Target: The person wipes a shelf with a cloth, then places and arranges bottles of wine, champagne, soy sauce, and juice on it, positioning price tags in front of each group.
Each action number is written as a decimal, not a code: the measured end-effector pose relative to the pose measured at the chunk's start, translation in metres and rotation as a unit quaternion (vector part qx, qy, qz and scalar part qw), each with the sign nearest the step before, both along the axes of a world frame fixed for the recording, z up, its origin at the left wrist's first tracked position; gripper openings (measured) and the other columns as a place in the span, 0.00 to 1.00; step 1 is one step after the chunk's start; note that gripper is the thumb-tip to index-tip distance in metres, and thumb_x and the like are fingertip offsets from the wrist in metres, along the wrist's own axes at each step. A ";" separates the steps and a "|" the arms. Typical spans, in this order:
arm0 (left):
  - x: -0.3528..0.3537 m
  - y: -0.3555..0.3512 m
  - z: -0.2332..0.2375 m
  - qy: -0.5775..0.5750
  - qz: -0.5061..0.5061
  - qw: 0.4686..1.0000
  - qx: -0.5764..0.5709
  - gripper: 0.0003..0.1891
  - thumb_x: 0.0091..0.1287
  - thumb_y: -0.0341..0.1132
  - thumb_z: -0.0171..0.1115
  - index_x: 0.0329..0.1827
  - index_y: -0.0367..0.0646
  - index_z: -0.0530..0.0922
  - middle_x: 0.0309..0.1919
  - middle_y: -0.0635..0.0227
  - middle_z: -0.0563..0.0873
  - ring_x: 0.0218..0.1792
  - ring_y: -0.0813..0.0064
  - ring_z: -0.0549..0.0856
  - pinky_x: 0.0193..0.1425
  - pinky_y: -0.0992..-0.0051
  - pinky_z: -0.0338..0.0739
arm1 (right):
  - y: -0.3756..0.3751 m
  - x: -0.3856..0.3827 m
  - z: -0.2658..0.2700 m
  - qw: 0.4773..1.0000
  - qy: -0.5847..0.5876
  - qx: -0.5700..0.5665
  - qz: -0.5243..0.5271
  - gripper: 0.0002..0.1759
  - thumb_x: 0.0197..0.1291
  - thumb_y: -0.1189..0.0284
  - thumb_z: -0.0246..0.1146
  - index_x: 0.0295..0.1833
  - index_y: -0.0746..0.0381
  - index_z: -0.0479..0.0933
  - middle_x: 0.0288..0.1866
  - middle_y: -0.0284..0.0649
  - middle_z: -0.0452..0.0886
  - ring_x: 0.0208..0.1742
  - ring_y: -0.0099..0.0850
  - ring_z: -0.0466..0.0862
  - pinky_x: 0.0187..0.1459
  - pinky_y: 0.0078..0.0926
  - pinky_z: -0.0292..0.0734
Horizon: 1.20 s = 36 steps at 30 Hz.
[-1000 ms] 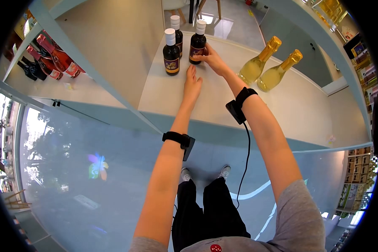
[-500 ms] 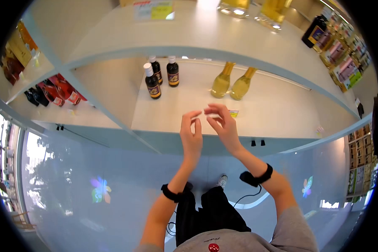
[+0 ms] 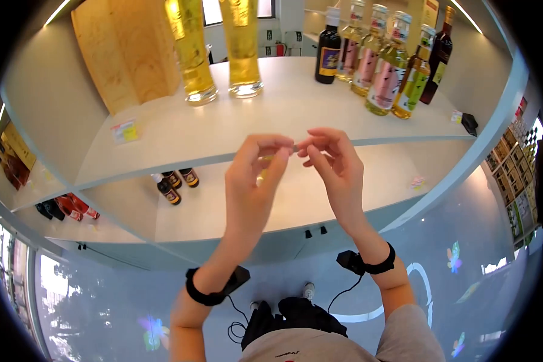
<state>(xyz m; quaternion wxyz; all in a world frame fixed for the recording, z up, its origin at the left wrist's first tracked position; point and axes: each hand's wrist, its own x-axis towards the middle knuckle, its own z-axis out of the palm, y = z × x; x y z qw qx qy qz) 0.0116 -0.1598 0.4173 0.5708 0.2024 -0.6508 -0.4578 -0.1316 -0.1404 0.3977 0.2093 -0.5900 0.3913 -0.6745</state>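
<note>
- Head view: left hand (image 3: 253, 181) and right hand (image 3: 338, 172) held up side by side before the white shelf (image 3: 181, 136), palms half turned toward each other, a black strap (image 3: 206, 294) on each wrist.
- Thumb and forefinger of each pinched shut, tips meeting on a small pale bit (image 3: 296, 146), too small to identify.
- Smooth matte board just behind; glossy tall yellow bottles (image 3: 193, 54) upright on it, well apart from the fingers.

Upper shelf (image 3: 295, 108) bears two tall yellow bottles (image 3: 190, 54); wooden board (image 3: 127, 51) at its left; bottle cluster (image 3: 383, 66) at its right; three small dark bottles (image 3: 174, 183) beneath it.
</note>
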 end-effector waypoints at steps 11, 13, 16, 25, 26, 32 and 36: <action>-0.111 -0.101 0.114 -0.165 -0.001 0.986 -0.023 0.16 0.61 0.41 0.60 0.46 0.39 0.79 0.43 0.65 0.81 0.48 0.73 0.79 0.53 0.72 0.73 | -0.029 -0.076 0.050 0.990 -0.096 -0.091 -0.038 0.12 0.60 0.78 0.57 0.50 0.66 0.69 0.37 0.38 0.79 0.39 0.22 0.79 0.38 0.19 0.76; -0.132 -0.122 0.126 -0.233 0.035 0.971 -0.027 0.19 0.59 0.43 0.63 0.46 0.38 0.79 0.44 0.64 0.81 0.48 0.72 0.78 0.53 0.71 0.72 | -0.038 -0.084 0.045 0.986 -0.097 -0.123 -0.053 0.12 0.60 0.78 0.57 0.50 0.66 0.69 0.39 0.39 0.78 0.41 0.23 0.79 0.40 0.20 0.76; -0.156 -0.148 0.137 -0.307 0.096 0.946 -0.045 0.23 0.56 0.46 0.66 0.47 0.36 0.78 0.44 0.61 0.80 0.48 0.69 0.77 0.53 0.70 0.71 | -0.042 -0.089 0.035 0.984 -0.085 -0.144 -0.064 0.12 0.60 0.79 0.57 0.49 0.67 0.69 0.42 0.39 0.78 0.44 0.24 0.78 0.41 0.21 0.75; -0.188 -0.221 0.138 -0.236 0.151 0.959 0.038 0.28 0.51 0.43 0.72 0.51 0.34 0.76 0.57 0.49 0.74 0.62 0.50 0.68 0.64 0.50 0.57 | -0.033 -0.112 0.017 0.985 -0.060 -0.156 -0.034 0.10 0.60 0.81 0.55 0.48 0.67 0.70 0.43 0.39 0.77 0.44 0.24 0.78 0.41 0.19 0.75; -0.190 -0.222 0.138 -0.238 0.156 0.958 0.036 0.28 0.52 0.42 0.71 0.52 0.34 0.76 0.57 0.49 0.74 0.61 0.50 0.68 0.64 0.50 0.57 | -0.032 -0.115 0.017 0.986 -0.058 -0.154 -0.033 0.09 0.60 0.81 0.55 0.47 0.67 0.70 0.44 0.39 0.77 0.44 0.24 0.78 0.40 0.19 0.76; -0.198 -0.214 0.140 -0.245 0.136 0.958 0.054 0.24 0.54 0.38 0.70 0.51 0.34 0.75 0.53 0.49 0.77 0.60 0.51 0.71 0.62 0.48 0.57 | -0.027 -0.126 0.013 0.990 -0.063 -0.127 -0.008 0.08 0.60 0.81 0.55 0.46 0.67 0.71 0.43 0.39 0.77 0.43 0.24 0.78 0.40 0.18 0.76; -0.193 -0.240 0.136 -0.231 0.160 0.958 0.054 0.25 0.53 0.35 0.71 0.52 0.32 0.75 0.50 0.51 0.78 0.57 0.54 0.73 0.60 0.48 0.61 | -0.030 -0.128 0.011 0.988 -0.063 -0.137 0.003 0.08 0.60 0.81 0.55 0.46 0.68 0.71 0.42 0.39 0.77 0.42 0.25 0.79 0.41 0.19 0.76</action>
